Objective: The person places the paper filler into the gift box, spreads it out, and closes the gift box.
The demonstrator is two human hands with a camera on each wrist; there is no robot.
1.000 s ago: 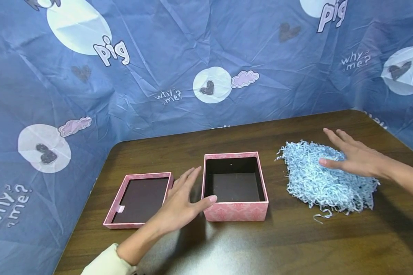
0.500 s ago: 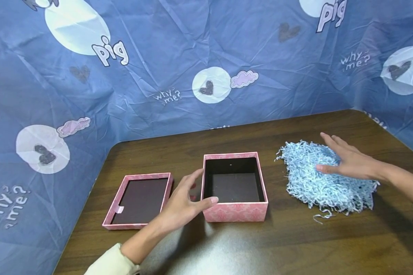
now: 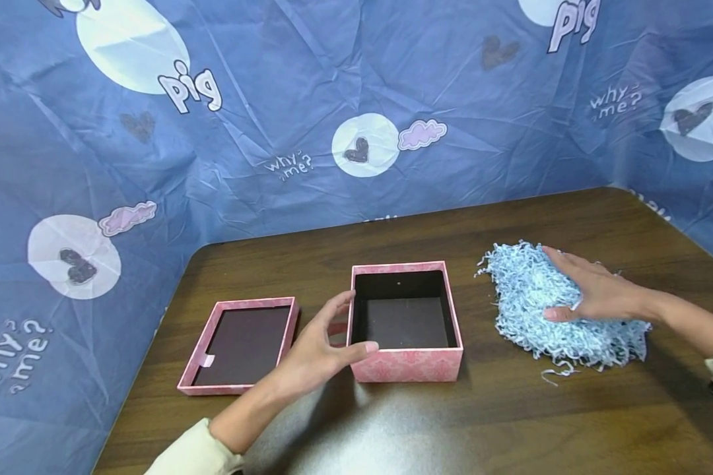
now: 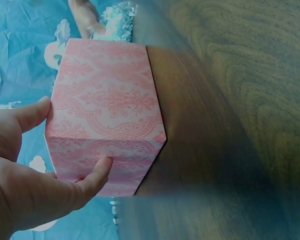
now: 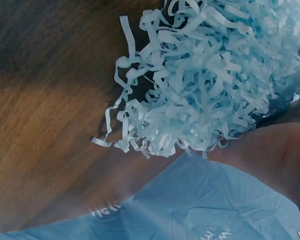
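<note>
A square pink patterned box (image 3: 407, 366) with a black inside stands without its lid in the middle of the table. My left hand (image 3: 311, 359) holds its near left corner, thumb at the front rim and fingers along the left side. In the left wrist view a fingertip presses the box's side wall (image 4: 105, 110). To the right lies a heap of light blue shredded paper (image 3: 529, 310), curly strands spilling from it in the right wrist view. My right hand (image 3: 600, 290) rests spread on this heap, fingers nearly straight and thumb apart, its palm side hidden.
A shallow pink lid (image 3: 246, 343) with a dark inside and a small pale tab lies upside down left of the box. Behind the brown wooden table (image 3: 428, 429) hangs a blue printed cloth (image 3: 273, 198). A loose paper strand (image 3: 558, 373) lies in front of the heap.
My right hand has come down and slightly left onto the shredded paper. My left hand has closed in on the box corner. The box and lid stay in place.
</note>
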